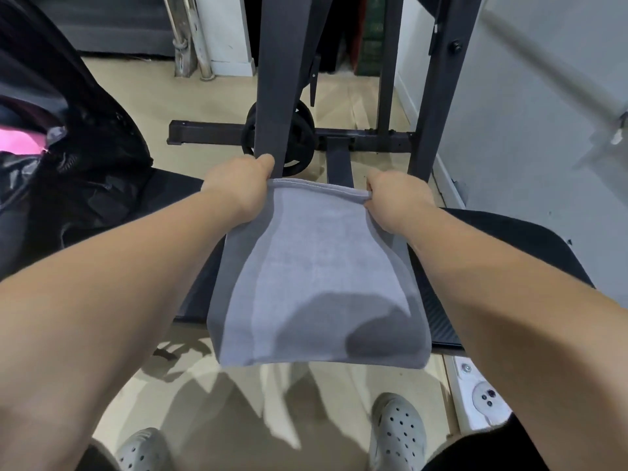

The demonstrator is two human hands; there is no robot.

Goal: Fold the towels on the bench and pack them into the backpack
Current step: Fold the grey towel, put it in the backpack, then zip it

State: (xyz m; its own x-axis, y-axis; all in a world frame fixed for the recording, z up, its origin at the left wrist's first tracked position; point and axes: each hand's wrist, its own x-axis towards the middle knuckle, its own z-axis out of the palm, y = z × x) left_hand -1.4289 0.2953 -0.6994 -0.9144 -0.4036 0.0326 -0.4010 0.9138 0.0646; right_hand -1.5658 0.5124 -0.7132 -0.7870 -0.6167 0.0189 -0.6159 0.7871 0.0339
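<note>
Both hands pinch the far edge of a grey towel point(316, 277), one at each corner: the left hand point(238, 188) has its fingers curled over the left corner and the right hand point(396, 198) clamps the right corner between thumb and fingers. The hem is drawn fairly taut between them. The towel is held up above the black padded bench point(503, 246), and its lower end hangs past the bench's near edge, over the floor in front of a pair of grey clogs point(397, 433). A darker strip along each side suggests the cloth is already doubled, with the bottom a fold rather than a loose edge, though I cannot be sure.

This is light, soft cloth with no stiffness of its own. It sags and bows inward below the hands, so it will only keep a clean line where it is held or laid flat. The corners are the right place to hold it, since a grip in the middle would let the sides droop and skew the fold. Terry cloth is not slippery, so a light pinch should do.

A black backpack point(85, 158) lies open on the left end of the bench, with something pink point(20, 142) showing inside.
</note>
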